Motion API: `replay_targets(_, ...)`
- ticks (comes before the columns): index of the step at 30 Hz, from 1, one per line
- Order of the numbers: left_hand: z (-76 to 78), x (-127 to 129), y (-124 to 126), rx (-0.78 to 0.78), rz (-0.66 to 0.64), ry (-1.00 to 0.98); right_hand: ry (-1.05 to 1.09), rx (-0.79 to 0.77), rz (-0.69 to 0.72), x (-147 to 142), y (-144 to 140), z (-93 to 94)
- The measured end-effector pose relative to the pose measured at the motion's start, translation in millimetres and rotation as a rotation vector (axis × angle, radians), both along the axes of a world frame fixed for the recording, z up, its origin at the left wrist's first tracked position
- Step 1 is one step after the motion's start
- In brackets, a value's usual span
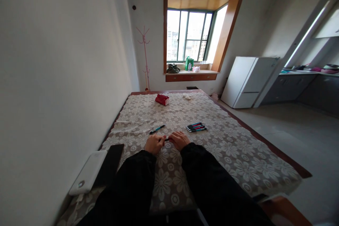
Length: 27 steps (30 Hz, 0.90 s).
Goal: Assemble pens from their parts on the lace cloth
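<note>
My left hand and my right hand are close together just above the patterned tablecloth, fingers closed on a thin dark pen. Only a short dark piece of it shows between the hands; the fingers hide the rest. Beyond my left hand a single blue and black pen lies slantwise on the cloth. Past my right hand several pens, blue-black and red-black, lie side by side in a row.
A red tissue pack and a small whitish item lie toward the table's far end. At left, by the wall, are a white device and a dark flat panel. A white fridge stands beyond the table at right.
</note>
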<state>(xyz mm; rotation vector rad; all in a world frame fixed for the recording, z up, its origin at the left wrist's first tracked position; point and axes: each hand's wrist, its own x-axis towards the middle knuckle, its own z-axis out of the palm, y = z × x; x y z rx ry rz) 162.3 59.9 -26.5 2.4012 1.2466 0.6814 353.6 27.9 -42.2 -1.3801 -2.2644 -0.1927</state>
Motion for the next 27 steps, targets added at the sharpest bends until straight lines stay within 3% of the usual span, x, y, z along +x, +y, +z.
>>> replay_targets(5,-2.7,-0.1,0.9,-0.021,-0.013,-0.066,0.082,-0.024,0.006,1.4,1.6,-4.6)
replay_targets(9,-2.0,0.0,1.4,-0.018,-0.12,-0.238,0.156,-0.057,0.006,2.0,-0.2,-4.2)
replay_targets(12,-2.6,0.4,1.7,-0.006,-0.156,-0.218,0.156,-0.05,-0.002,1.8,-1.5,-3.0)
replay_targets(20,-8.0,-3.1,7.0,-0.018,0.087,-0.096,0.147,-0.016,-0.076,3.4,-0.8,-4.1)
replay_targets(24,-6.7,-3.6,6.8,0.002,0.025,-0.18,0.129,-0.055,-0.106,4.2,-2.0,-1.3)
replay_targets(27,-8.1,-3.5,7.9,0.002,0.055,-0.225,0.138,-0.093,-0.215,8.3,0.0,-0.8)
